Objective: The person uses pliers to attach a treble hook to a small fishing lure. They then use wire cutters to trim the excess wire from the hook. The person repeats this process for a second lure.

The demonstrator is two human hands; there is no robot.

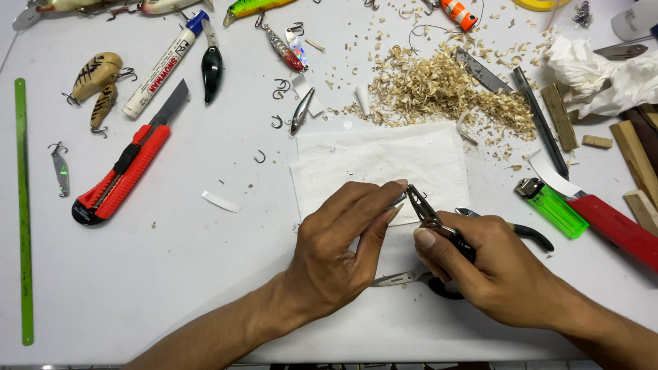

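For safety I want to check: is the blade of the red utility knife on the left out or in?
Out. The red utility knife shows a grey blade beyond its body, pointing up-right.

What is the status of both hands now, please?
Left hand pinches a small metal piece. Right hand grips pliers, tips at the piece. Both over white tissue. Nothing blocking.
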